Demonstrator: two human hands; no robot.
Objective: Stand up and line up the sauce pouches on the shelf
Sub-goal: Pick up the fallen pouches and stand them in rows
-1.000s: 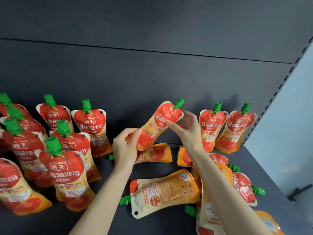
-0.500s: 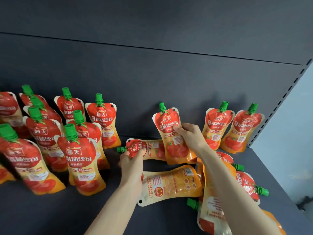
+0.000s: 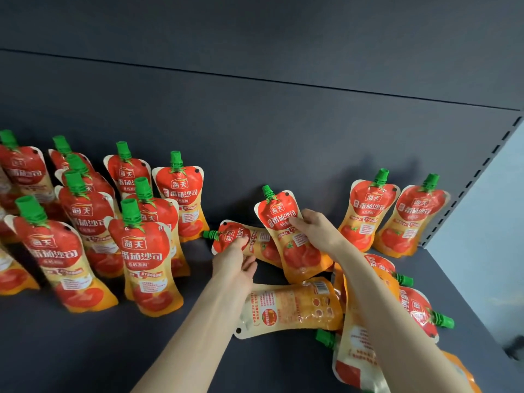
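Observation:
Red-and-orange tomato sauce pouches with green caps fill a dark grey shelf (image 3: 85, 350). My right hand (image 3: 317, 229) grips one upright pouch (image 3: 295, 251) by its side near the back wall. My left hand (image 3: 235, 265) holds the red top end of a pouch lying flat (image 3: 255, 239), its cap pointing left. Several pouches (image 3: 141, 251) stand in rows at the left. Two more (image 3: 365, 211) stand at the back right. Several lie flat (image 3: 292, 307) in a heap under my right forearm.
The shelf's dark back panel (image 3: 255, 123) rises right behind the back row. A perforated upright (image 3: 470, 188) bounds the shelf at the right, with a pale wall beyond it. Bare shelf floor shows in front of the left rows.
My right hand turned the tilted pouch upright and lowered it toward the shelf floor. My left hand let go of it and took hold of the flat pouch behind. The camera panned left.

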